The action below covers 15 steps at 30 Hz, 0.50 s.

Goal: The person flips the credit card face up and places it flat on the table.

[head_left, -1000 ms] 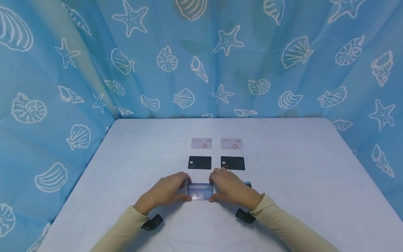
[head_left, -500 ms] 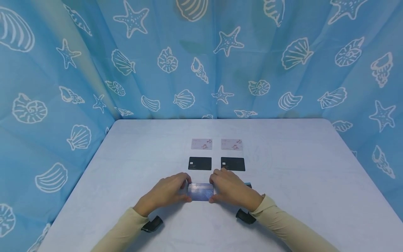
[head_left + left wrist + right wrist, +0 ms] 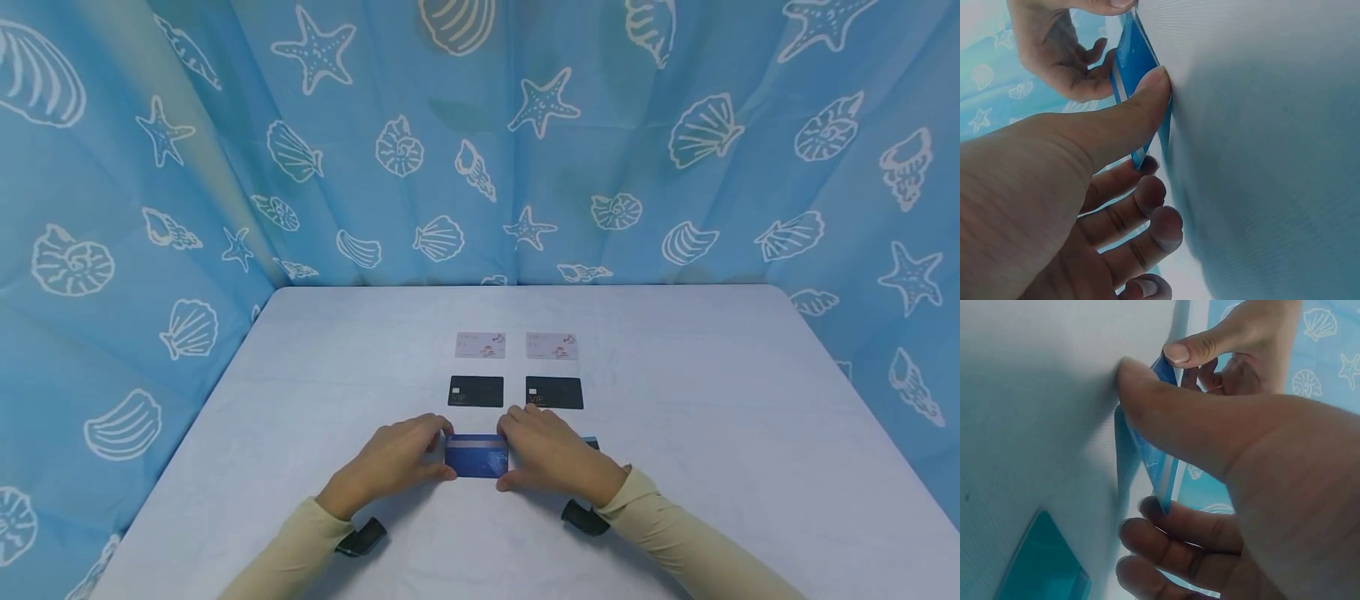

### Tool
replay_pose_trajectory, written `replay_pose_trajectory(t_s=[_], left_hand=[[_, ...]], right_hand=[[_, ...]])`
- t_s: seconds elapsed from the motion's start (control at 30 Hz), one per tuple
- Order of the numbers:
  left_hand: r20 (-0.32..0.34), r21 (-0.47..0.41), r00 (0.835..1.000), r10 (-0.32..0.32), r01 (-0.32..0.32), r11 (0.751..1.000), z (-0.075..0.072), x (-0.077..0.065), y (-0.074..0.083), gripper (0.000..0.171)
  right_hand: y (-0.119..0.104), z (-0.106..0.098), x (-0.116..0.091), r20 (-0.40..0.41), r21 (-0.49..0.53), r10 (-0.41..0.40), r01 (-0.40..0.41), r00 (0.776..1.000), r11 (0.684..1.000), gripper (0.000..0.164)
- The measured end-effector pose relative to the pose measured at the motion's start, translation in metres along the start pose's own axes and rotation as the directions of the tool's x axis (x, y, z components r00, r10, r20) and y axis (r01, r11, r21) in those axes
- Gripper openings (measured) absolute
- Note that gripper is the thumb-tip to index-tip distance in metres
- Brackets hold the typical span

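Note:
A blue plastic card (image 3: 476,458) with a pale stripe near its far edge is held between the two hands over the white table. My left hand (image 3: 397,457) pinches its left end between thumb and forefinger. At the opposite end, the thumb and forefinger of my right hand (image 3: 558,454) grip it the same way. In the left wrist view the card (image 3: 1134,59) stands tilted, its near edge close to the tabletop. The other fingers of both hands are bent, clear of the card. A teal card (image 3: 1047,565) lies on the table, mostly hidden under the right hand.
Two black VIP cards, one on the left (image 3: 476,392) and one on the right (image 3: 555,392), lie beyond the hands. Behind them are a left pink card (image 3: 480,345) and a right pink card (image 3: 552,346). A blue shell-patterned curtain (image 3: 480,150) hangs at the table's far edge.
The blue card has tilted between the fingers: its face went from pale glare to deep blue. Both hands stay nearly where they were, and the head view has shifted slightly.

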<state>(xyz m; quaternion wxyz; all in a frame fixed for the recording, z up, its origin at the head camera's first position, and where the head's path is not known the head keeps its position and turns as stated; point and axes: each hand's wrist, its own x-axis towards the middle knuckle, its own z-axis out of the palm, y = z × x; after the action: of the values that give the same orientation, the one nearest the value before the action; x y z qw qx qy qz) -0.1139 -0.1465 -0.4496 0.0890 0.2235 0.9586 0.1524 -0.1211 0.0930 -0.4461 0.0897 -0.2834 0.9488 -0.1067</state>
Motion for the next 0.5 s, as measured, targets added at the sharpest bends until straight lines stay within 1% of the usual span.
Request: replay_pose_trajectory(t_s=[0.13, 0.3, 0.4, 0.5], left_hand=[[-0.016, 0.015, 1.0, 0.008, -0.008, 1.0, 0.0011, -0.001, -0.002, 0.054], [-0.043, 0.06, 0.998, 0.041, -0.039, 0.997, 0.0022, -0.002, -0.0041, 0.054], [-0.041, 0.083, 0.998, 0.05, -0.046, 0.995, 0.0025, -0.0016, -0.0049, 0.055], [-0.026, 0.088, 0.999, 0.045, -0.043, 0.995, 0.002, -0.0006, -0.005, 0.056]], right_hand=[[0.0003, 0.0004, -0.0004, -0.016, 0.007, -0.01, 0.01, 1.0, 1.0, 0.068], [0.0004, -0.0007, -0.0016, -0.047, 0.006, -0.028, 0.029, 0.998, 1.0, 0.067], [0.0, -0.0023, -0.0028, -0.059, 0.008, -0.038, 0.038, 0.998, 0.999, 0.066], [-0.0001, -0.0034, -0.003, -0.068, 0.009, -0.043, 0.044, 0.997, 0.999, 0.066]])
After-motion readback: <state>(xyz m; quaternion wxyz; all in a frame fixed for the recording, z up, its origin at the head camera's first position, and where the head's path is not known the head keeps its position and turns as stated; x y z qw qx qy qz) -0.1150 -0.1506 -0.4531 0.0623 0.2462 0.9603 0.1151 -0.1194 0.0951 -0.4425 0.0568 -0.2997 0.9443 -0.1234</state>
